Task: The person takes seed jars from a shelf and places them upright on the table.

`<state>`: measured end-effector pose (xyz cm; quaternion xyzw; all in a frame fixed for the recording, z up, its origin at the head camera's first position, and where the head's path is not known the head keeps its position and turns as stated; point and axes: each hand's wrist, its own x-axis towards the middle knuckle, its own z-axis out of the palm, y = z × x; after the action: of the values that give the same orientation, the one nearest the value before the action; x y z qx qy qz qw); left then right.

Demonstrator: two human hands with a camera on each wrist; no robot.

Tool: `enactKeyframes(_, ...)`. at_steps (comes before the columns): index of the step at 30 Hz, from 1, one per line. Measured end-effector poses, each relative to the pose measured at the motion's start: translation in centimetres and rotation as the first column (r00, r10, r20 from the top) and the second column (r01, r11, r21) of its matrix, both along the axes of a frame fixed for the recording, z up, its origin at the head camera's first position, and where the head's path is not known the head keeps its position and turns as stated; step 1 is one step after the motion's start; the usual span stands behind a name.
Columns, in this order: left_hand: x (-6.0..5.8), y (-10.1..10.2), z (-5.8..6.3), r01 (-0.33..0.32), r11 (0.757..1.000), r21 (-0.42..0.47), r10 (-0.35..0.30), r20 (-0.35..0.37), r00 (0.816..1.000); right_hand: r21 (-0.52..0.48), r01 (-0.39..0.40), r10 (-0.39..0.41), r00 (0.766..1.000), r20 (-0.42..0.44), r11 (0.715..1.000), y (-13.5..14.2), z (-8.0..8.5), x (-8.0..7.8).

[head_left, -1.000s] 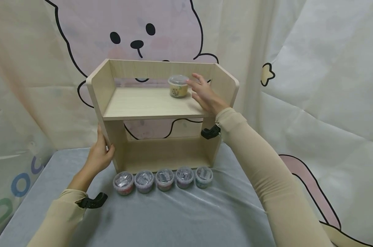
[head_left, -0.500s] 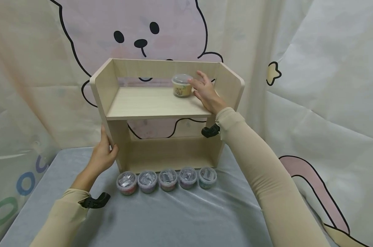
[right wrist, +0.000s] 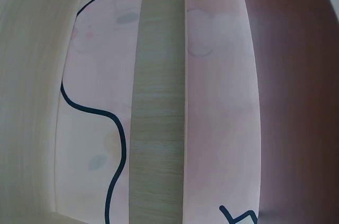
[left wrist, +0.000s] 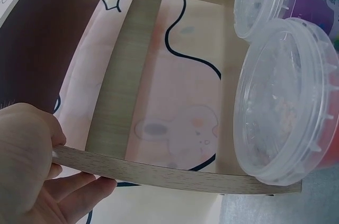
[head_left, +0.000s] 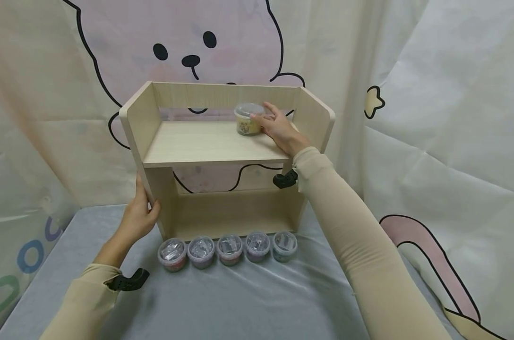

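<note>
A two-tier wooden shelf [head_left: 229, 217] stands on the blue-grey cloth. My left hand [head_left: 139, 215] grips the edge of its left side panel, and the left wrist view shows the fingers [left wrist: 85, 195] wrapped under that board. On the upper tier, right of the middle, sits a small yellow tub [head_left: 245, 126] with a clear lid. My right hand [head_left: 280, 132] holds this tub from the right, thumb across its front and the other fingers at its far side, partly hidden. The right wrist view shows only the shelf's inside, without the hand.
Several small clear-lidded tubs [head_left: 229, 249] stand in a row along the shelf's front foot. The leftmost one, a red tub [left wrist: 286, 102], is close to the left wrist camera. A printed curtain [head_left: 342, 56] hangs behind and at the sides.
My right hand has moved left onto the yellow tub, and its thumb now reaches across the front. My left hand keeps its grip on the side panel. The view shifts slightly.
</note>
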<state>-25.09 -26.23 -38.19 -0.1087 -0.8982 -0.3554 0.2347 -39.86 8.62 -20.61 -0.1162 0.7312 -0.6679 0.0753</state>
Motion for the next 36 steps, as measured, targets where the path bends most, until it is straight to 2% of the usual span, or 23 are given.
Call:
enactKeyframes(10, 0.16, -0.08, -0.09, -0.009, 1.000, 0.004, 0.009, -0.007, 1.000, 0.010, 0.009, -0.009, 1.000, -0.001, 1.000, -0.65, 0.02, -0.21)
enactKeyframes(20, 0.10, 0.08, -0.23, -0.009, 1.000, 0.002, 0.009, -0.002, 1.000, 0.092, 0.026, -0.025, 1.000, -0.008, 0.995, -0.47, 0.11, -0.02)
enactKeyframes(27, 0.03, 0.07, -0.01, -0.005, 1.000, -0.001, 0.005, -0.010, 1.000, 0.099, 0.029, -0.029, 1.000, 0.003, 0.995, -0.35, 0.14, -0.06)
enactKeyframes(36, -0.08, 0.00, -0.18, -0.002, 1.000, 0.002, 0.002, -0.022, 1.000, 0.158, 0.013, -0.004, 0.998, -0.058, 0.987, -0.65, 0.09, -0.14)
